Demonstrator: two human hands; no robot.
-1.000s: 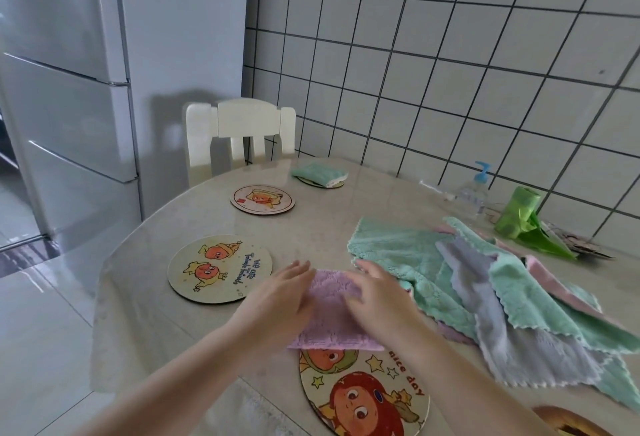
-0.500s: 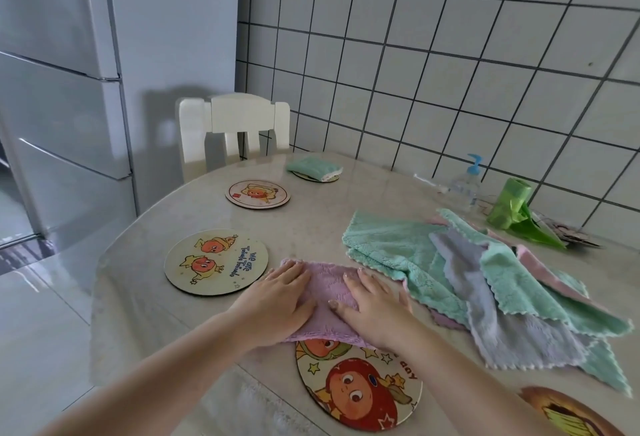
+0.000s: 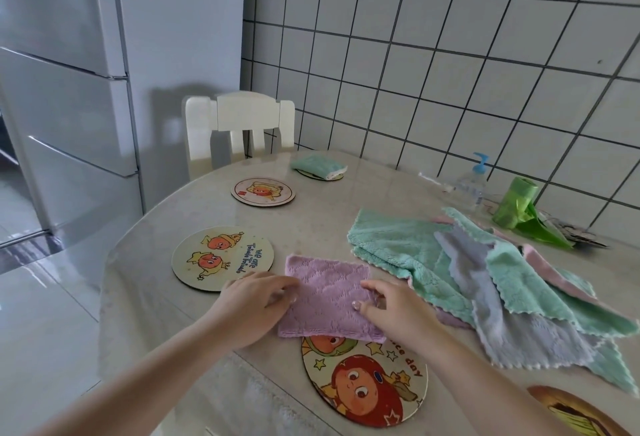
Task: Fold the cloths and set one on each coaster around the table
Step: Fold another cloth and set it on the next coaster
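1. White tiled wall and a pale fridge stand behind your round desk [image 3: 311,228], with a white chair [image 3: 239,124] at its far edge.
2. Your folded purple cloth [image 3: 329,293] lies flat near the front of the desk, its near edge overlapping the top of the red-haired coaster [image 3: 363,383].
3. Your left hand [image 3: 256,300] sits at the cloth's left edge, fingers curled onto the fabric there; whether they pinch it or only touch it, you cannot tell.
4. Your right hand [image 3: 391,304] rests on the cloth's right side, thumb pressing on top and fingers bent at the edge; a true grip cannot be told.
5. Just left of the cloth lies the two-orange coaster [image 3: 221,257], bare.
6. Farther back sits a smaller coaster [image 3: 263,192], also bare.
7. Beyond it, a folded green cloth [image 3: 317,165] rests on a far coaster.
8. To your right, a loose pile of cloths [image 3: 485,283] in green, grey and pink spreads over the desk, touching the purple one's right corner.
9. Near the wall stand a pump bottle [image 3: 472,183] and a green bag roll [image 3: 516,207].
10. Another coaster [image 3: 568,411] shows at the bottom right corner.
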